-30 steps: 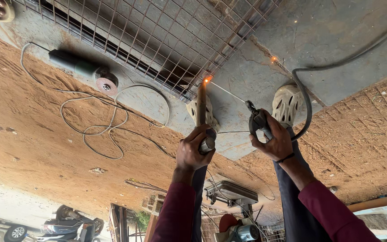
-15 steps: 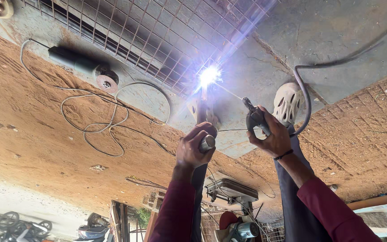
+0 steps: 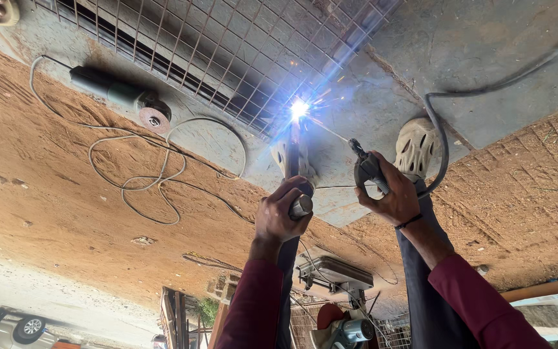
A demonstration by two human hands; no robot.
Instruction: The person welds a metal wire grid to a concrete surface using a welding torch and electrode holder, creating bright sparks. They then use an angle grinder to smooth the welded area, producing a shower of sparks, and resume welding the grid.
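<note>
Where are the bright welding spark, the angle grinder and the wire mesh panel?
welding spark [image 3: 299,110], head view, its white centre.
angle grinder [image 3: 114,94], head view, middle of its green body.
wire mesh panel [image 3: 227,45], head view, a wire crossing near the panel's middle.

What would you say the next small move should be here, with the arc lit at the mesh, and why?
Probably hold the right hand steady and ease the electrode holder slightly along the joint. The arc is burning bright at one spot on the wire mesh, with sparks flying, while the left hand grips the metal bar in place.
</note>
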